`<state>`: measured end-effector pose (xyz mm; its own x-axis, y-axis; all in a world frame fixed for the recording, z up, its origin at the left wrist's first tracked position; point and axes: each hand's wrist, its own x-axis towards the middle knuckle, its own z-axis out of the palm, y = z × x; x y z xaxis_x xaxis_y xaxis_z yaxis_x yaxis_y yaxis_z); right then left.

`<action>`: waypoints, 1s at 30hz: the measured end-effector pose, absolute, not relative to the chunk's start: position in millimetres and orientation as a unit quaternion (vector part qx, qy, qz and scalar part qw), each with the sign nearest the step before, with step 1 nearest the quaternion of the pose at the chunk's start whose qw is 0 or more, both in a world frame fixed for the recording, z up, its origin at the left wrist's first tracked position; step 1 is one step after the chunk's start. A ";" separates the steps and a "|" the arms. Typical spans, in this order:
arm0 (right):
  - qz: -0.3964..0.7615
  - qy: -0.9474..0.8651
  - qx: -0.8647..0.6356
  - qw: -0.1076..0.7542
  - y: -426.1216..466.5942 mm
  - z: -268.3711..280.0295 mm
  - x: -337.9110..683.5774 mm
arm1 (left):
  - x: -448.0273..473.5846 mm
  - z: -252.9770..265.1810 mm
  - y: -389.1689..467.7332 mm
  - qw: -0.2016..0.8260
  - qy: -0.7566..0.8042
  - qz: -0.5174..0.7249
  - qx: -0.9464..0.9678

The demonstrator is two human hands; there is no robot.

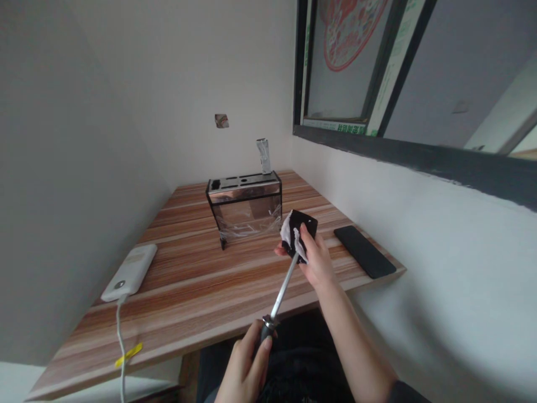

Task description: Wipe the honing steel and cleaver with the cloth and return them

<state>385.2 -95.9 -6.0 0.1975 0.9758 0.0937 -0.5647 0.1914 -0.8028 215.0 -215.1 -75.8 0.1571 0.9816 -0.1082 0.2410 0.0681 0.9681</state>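
My left hand (247,361) is closed around the dark handle of a honing steel (283,291), below the table's front edge. The metal rod slants up and away to the right. At its far end my right hand (315,254) grips a black and pale pink cloth (306,221), which wraps around the rod and hides its tip. Behind the cloth stands a knife block (245,204) with a black frame and clear, film-covered front. One wrapped handle (264,157) sticks up from the right end of its slotted top.
On the wood-grain table (188,268), a white power bank (131,271) lies at left with a white cable (119,330) running off the front edge past yellow tape (129,355). A black phone (364,251) lies at right by the wall, below a dark-framed window (344,73).
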 end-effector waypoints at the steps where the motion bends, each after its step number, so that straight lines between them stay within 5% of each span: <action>1: 0.540 -0.318 -0.325 0.708 -94.4 -5.4 386.9 | 214.2 -76.4 -216.0 0.498 0.534 0.369 0.575; 17: 0.523 -0.232 -0.306 0.761 -93.7 -1.6 376.2 | 213.5 -72.9 -215.2 0.479 0.529 0.319 0.624; 25: 0.529 -0.262 -0.345 0.730 -105.4 -14.1 359.3 | 216.2 -69.7 -204.2 0.433 0.517 0.346 0.652; 30: 0.492 -0.329 -0.409 0.695 -113.4 -34.1 348.2 | 220.2 -75.3 -195.7 0.493 0.493 0.373 0.612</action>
